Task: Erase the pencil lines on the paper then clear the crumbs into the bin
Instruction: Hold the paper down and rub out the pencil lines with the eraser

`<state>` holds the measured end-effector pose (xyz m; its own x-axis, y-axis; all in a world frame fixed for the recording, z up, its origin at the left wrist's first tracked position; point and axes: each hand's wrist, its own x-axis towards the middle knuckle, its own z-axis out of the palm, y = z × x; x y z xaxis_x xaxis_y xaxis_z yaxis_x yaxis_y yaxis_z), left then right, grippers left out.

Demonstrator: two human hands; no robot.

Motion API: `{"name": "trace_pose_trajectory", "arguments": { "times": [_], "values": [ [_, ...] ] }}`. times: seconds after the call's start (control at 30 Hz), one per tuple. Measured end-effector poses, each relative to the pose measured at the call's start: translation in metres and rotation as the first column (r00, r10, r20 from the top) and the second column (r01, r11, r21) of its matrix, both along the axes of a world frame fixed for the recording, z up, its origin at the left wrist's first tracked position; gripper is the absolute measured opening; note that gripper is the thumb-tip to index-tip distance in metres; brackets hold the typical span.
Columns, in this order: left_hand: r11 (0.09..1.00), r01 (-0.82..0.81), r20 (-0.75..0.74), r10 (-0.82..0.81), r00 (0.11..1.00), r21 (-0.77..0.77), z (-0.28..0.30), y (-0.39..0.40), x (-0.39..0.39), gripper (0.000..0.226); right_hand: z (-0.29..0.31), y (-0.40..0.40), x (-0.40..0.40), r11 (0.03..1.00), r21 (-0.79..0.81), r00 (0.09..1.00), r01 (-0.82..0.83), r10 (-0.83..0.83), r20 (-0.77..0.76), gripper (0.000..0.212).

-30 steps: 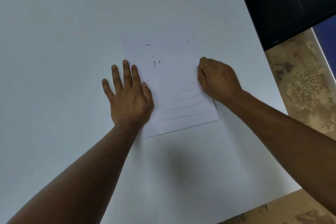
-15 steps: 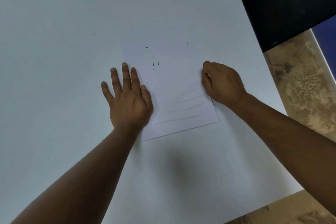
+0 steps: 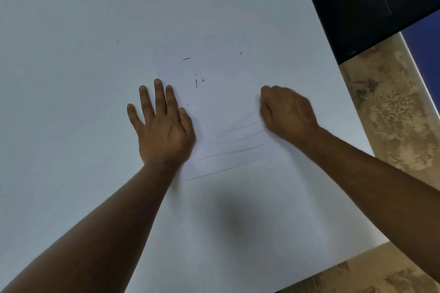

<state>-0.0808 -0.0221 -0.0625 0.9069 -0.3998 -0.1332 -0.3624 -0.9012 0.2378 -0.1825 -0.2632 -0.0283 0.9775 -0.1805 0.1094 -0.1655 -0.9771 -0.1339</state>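
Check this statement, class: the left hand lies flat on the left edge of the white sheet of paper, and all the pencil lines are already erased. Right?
Not quite. The left hand does lie flat on the left edge of the white sheet of paper, but the head view shows faint curved pencil lines still on its near part.

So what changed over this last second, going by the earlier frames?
Little. The right hand, fingers curled and blurred, shifted slightly along the paper's right edge near the pencil lines; what its grip holds is hidden. The left hand stayed flat on the paper's left edge, and the crumbs lie as before.
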Motion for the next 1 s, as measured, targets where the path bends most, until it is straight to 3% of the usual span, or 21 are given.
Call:
{"name": "trace_pose_trajectory", "arguments": {
  "times": [0.1,0.23,0.33,0.47,0.6,0.77,0.87,1.0],
  "values": [
    [1.000,-0.002,0.000,0.002,1.000,0.004,-0.001,-0.001,0.000,0.062,0.006,-0.005,0.003,0.996,0.080,0.997,0.047,-0.051,0.052,0.018],
    [1.000,-0.005,0.008,0.005,1.000,-0.001,0.000,0.000,0.000,0.062,0.002,0.050,0.000,0.978,0.208,0.994,-0.004,-0.018,0.106,0.012],
    [1.000,-0.004,0.010,0.004,1.000,0.007,0.000,0.000,0.000,0.062,-0.009,0.067,-0.014,0.987,0.152,0.998,-0.051,0.046,0.034,0.008],
    [1.000,-0.006,0.013,0.006,1.000,0.008,-0.001,-0.001,0.000,0.061,-0.005,0.019,-0.012,0.990,0.079,0.993,0.115,-0.117,0.018,0.014],
    [1.000,-0.008,0.020,0.008,1.000,-0.006,-0.002,0.000,0.000,0.061,0.006,0.018,-0.008,0.961,0.227,0.986,0.159,-0.164,0.001,0.016],
    [1.000,-0.003,0.027,0.004,1.000,-0.010,-0.003,-0.001,0.002,0.063,0.008,0.040,-0.005,0.908,0.404,0.978,0.115,-0.174,0.112,0.011],
    [1.000,-0.002,0.020,0.002,1.000,-0.005,-0.003,0.000,0.002,0.065,0.007,0.045,-0.011,0.809,0.555,0.956,0.196,-0.283,0.074,0.009],
    [1.000,0.021,0.021,-0.020,1.000,-0.011,-0.004,0.003,0.003,0.067,0.005,0.070,-0.016,0.549,0.754,0.873,0.360,-0.483,-0.065,0.005]
  ]
}}
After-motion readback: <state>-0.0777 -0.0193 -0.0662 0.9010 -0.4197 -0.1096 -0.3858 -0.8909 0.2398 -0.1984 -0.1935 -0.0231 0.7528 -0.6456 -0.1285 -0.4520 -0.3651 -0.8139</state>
